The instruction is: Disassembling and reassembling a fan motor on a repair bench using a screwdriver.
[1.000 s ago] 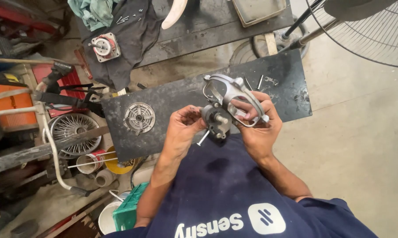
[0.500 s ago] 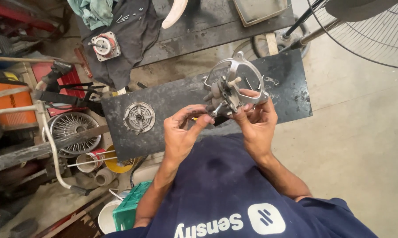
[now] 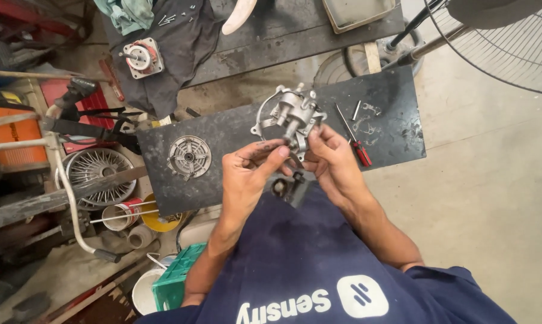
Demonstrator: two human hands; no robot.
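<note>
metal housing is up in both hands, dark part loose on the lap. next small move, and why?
Probably set the grey metal housing down on the black board, or steady it there. The right hand grips it in mid-air by its lower stem while the left hand only pinches near it, and the small dark part lies loose on the lap, where it looks liable to slip off.

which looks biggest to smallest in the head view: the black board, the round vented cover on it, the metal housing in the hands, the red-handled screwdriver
1. black board
2. metal housing, though it is held nearer the camera, so unsure against the next
3. round vented cover
4. red-handled screwdriver
</note>
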